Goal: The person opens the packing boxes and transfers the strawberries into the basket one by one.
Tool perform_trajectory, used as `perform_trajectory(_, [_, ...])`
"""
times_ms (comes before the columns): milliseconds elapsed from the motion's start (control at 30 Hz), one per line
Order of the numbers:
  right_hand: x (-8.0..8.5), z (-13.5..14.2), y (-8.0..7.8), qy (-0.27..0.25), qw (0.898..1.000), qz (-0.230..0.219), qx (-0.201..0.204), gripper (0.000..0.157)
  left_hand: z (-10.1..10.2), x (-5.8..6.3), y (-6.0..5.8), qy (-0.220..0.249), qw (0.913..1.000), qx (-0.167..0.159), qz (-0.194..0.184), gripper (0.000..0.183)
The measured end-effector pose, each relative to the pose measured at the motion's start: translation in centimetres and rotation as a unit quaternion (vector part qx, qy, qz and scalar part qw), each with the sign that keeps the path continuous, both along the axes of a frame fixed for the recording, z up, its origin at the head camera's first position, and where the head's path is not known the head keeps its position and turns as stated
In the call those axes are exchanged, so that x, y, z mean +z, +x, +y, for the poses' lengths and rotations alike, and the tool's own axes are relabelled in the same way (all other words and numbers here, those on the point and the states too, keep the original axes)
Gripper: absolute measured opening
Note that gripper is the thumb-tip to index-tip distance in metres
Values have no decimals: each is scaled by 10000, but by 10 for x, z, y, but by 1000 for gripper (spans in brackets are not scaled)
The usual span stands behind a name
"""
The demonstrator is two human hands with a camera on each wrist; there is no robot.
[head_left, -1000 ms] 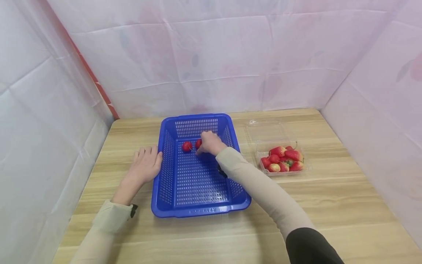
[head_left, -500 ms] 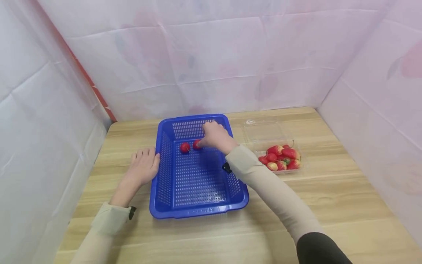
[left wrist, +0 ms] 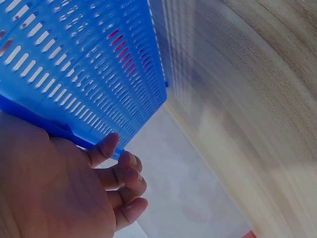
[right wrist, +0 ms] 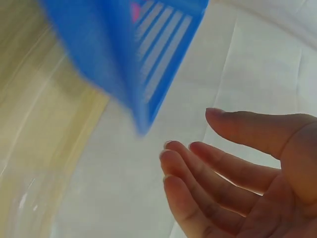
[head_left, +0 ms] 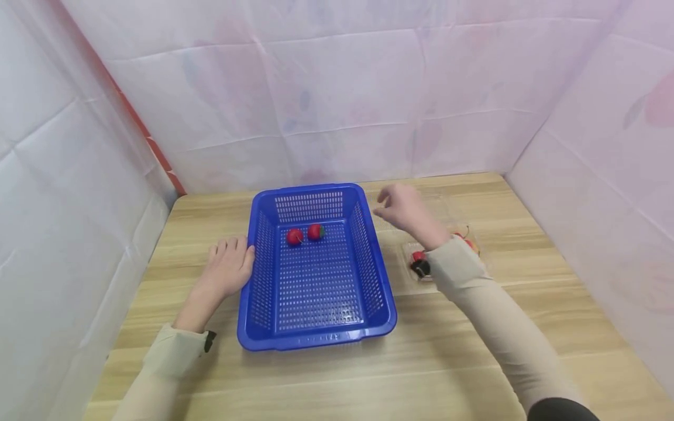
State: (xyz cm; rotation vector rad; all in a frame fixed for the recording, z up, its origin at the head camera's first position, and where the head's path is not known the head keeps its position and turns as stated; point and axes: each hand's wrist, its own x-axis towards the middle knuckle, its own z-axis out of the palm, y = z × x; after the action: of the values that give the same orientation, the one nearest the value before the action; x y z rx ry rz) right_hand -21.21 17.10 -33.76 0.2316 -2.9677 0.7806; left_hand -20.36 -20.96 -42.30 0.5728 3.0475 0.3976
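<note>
In the head view, a blue plastic basket (head_left: 387,280) with slotted walls stands on the table. Near its far end lie a red cherry (head_left: 295,237) with a stem and a red fruit (head_left: 315,232) with a green leafy top. My left hand (head_left: 227,268) rests against the basket's left rim. The left wrist view shows its fingers (left wrist: 131,178) loosely bent beside that rim. Between the basket and a clear plastic box (head_left: 404,257), my right hand (head_left: 408,213) is in the air, holding nothing. Its thumb and fingers (right wrist: 233,166) stand apart in the right wrist view.
Red fruit (head_left: 418,256) sits in the clear box, mostly hidden by my right wrist and sleeve (head_left: 455,263). The box's lid lies folded back behind it. A wooden table (head_left: 337,386) carries everything, with pale patterned sheets (head_left: 337,99) hanging around it.
My right hand has let go of the leafy-topped red fruit in the basket, then lifted out and moved right toward the clear box. The left hand stays at the rim.
</note>
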Motion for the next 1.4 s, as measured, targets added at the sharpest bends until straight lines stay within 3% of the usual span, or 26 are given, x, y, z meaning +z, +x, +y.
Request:
perform_trajectory(267, [-17,73,18,35,9987,-270,-427,26,1,0,0,11,10000,28,39,37])
perform_trajectory(500, [-49,122,40,493,9943,-152,-935,36,1,2,2,42,10000,34,51,37])
perform_trajectory(667, [-64,148,60,750,9925,-543,-801,35,2,2,2,26,10000,21,21,38])
perform_trajectory(933, [-83,158,76,656,9955,-248,-636,39,2,2,3,80,10000,44,19,38])
perform_trajectory(1200, [-100,157,74,685,9946,113,-767,37,2,3,3,96,9999,45,19,38])
perform_trajectory(1400, [-103,155,73,741,9935,278,-822,34,2,2,2,102,9999,45,-17,39])
